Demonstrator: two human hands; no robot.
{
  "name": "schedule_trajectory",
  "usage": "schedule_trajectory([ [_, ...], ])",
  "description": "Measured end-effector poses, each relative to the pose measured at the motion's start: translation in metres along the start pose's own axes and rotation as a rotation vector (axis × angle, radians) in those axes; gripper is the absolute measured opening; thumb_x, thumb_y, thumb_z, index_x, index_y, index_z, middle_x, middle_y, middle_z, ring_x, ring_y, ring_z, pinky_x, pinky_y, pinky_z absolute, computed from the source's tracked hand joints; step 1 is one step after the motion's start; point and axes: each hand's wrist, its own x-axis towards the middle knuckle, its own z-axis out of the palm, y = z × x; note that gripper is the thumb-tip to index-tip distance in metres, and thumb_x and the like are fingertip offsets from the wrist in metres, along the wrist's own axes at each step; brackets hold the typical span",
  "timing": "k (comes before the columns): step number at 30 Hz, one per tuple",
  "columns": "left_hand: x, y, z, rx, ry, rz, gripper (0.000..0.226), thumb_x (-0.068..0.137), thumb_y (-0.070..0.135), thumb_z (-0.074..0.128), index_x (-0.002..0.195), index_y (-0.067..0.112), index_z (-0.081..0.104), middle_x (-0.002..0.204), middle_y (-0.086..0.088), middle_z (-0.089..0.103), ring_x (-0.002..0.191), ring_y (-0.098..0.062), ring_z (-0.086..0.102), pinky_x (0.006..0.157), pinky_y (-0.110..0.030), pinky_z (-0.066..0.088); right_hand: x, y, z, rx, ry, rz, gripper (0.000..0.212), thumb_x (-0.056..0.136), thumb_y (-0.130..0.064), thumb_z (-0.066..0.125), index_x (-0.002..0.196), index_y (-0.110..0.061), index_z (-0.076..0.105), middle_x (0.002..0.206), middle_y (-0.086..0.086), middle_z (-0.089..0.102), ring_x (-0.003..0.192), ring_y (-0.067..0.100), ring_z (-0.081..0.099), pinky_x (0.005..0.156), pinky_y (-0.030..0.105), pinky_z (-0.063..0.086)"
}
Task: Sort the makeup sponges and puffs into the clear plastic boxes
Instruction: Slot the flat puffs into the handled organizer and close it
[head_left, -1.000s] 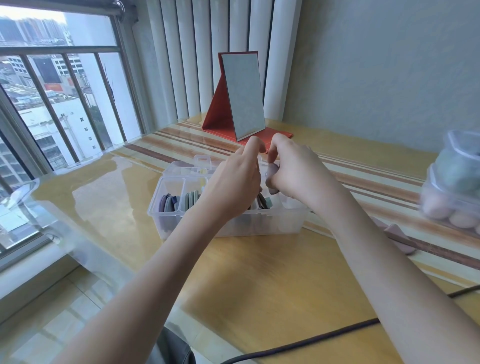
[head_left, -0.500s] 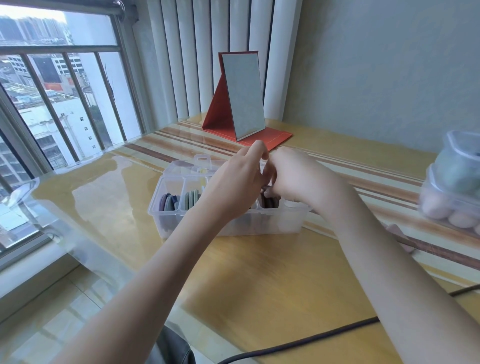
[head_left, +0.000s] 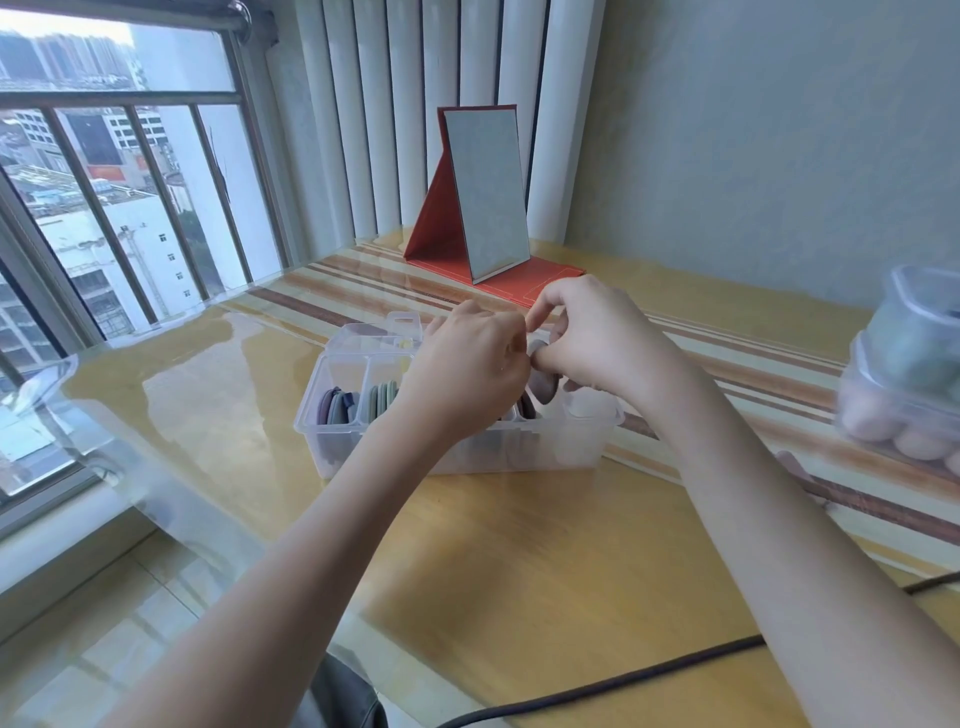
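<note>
Both hands meet over the right half of the clear divided box (head_left: 332, 431). The right hand (head_left: 597, 338) has its fingers and thumb curled and pinches a mauve puff (head_left: 545, 387), a flat rounded pad held on edge, its broad face upright and its lower rim dipping into a compartment right of the box's middle. The left hand (head_left: 467, 364) is curled close against the right, knuckles up; its fingertips are hidden behind the hand, so whether it grips the puff or only touches it cannot be told.

The box is translucent plastic, oblong, its long axis running left to right across the surface (head_left: 519, 571), with thin upright partitions. In its leftmost compartment purple puffs (head_left: 335, 408) stand on edge, packed face to face. In the next compartment to the right, grey-green puffs (head_left: 382, 397) stand the same way. Another dark mauve puff (head_left: 525, 408) stands just under the held one.

Beyond the box stands a red folding mirror (head_left: 483, 192), tilted back on its stand. Far right of the box sit stacked clear tubs (head_left: 904, 374), blurred, holding rounded pink and green sponges. The surface is glossy yellow wood with striped bands. Nearer than the box, a black cable (head_left: 597, 688) crosses it.
</note>
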Motion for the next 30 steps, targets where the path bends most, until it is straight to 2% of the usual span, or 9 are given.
schedule_trajectory([
  [4,0.000,0.002,0.000,0.058,-0.136,0.002,0.026,0.087,0.019,0.039,0.081,0.022,0.065,0.076,0.001,0.059,0.096,-0.019,0.040,0.088,-0.034,0.030,0.001,-0.001,0.011,-0.233,-0.088,0.007,0.015,0.073,-0.005,0.066,0.087,-0.008,0.068,0.088,0.009,0.069,0.073,0.024,0.062,0.058,0.029,0.048],
  [7,0.000,0.002,-0.001,0.045,-0.216,0.001,0.029,0.088,0.018,0.039,0.064,0.029,0.051,0.065,0.007,0.049,0.092,-0.017,0.035,0.088,-0.035,0.028,0.002,0.001,0.012,-0.297,-0.111,-0.002,0.006,0.073,-0.009,0.067,0.078,-0.006,0.068,0.077,0.008,0.065,0.069,0.026,0.057,0.056,0.028,0.042],
  [10,0.000,0.002,-0.001,0.053,-0.273,0.009,0.025,0.081,0.027,0.026,0.073,0.031,0.050,0.069,0.012,0.044,0.093,-0.015,0.033,0.090,-0.037,0.026,-0.001,0.003,-0.004,-0.193,-0.235,-0.006,0.007,0.078,-0.010,0.071,0.072,-0.010,0.068,0.069,0.007,0.056,0.061,0.020,0.044,0.049,0.024,0.032],
  [12,0.001,0.002,-0.001,0.068,-0.284,-0.009,0.028,0.085,0.025,0.025,0.083,0.024,0.054,0.072,0.010,0.043,0.092,-0.014,0.032,0.094,-0.038,0.025,-0.003,0.003,-0.010,-0.151,-0.302,-0.021,0.003,0.079,-0.010,0.073,0.077,-0.012,0.071,0.072,0.005,0.059,0.064,0.020,0.047,0.050,0.024,0.033],
  [17,0.001,0.003,0.000,0.020,-0.161,-0.038,0.013,0.090,0.010,0.035,0.088,0.013,0.047,0.084,0.001,0.052,0.091,-0.021,0.040,0.089,-0.038,0.030,-0.003,-0.001,0.002,-0.327,-0.332,-0.033,0.016,0.084,-0.022,0.072,0.099,-0.018,0.068,0.097,0.003,0.060,0.081,0.019,0.052,0.056,0.025,0.038],
  [20,0.001,0.003,0.000,0.000,-0.150,-0.045,0.015,0.089,0.008,0.036,0.093,0.011,0.049,0.094,-0.002,0.057,0.097,-0.025,0.043,0.086,-0.038,0.032,-0.002,0.002,0.002,-0.262,-0.392,-0.031,0.017,0.087,-0.024,0.069,0.103,-0.018,0.070,0.092,0.000,0.060,0.080,0.018,0.053,0.055,0.021,0.036],
  [24,0.002,-0.002,0.003,0.050,-0.197,-0.026,0.019,0.091,0.012,0.034,0.096,0.019,0.050,0.100,-0.003,0.064,0.102,-0.024,0.043,0.094,-0.038,0.029,-0.003,0.005,-0.011,-0.160,-0.286,-0.021,0.012,0.084,-0.022,0.071,0.095,-0.019,0.075,0.075,0.000,0.053,0.066,0.019,0.048,0.053,0.025,0.037],
  [28,0.001,0.001,0.001,0.042,-0.109,0.031,0.027,0.090,0.011,0.036,0.103,0.015,0.059,0.101,0.002,0.066,0.103,-0.020,0.046,0.094,-0.037,0.032,-0.002,0.005,-0.001,-0.212,-0.265,0.015,0.018,0.083,-0.026,0.073,0.097,-0.014,0.072,0.097,0.004,0.064,0.089,0.022,0.061,0.059,0.023,0.039],
  [30,0.001,0.001,0.001,0.076,-0.041,0.061,0.030,0.087,0.015,0.032,0.098,0.013,0.061,0.095,-0.001,0.065,0.099,-0.021,0.049,0.089,-0.032,0.030,-0.001,0.004,0.003,-0.194,-0.289,0.019,0.019,0.087,-0.025,0.069,0.100,-0.011,0.071,0.093,0.005,0.063,0.080,0.020,0.058,0.058,0.025,0.038],
])
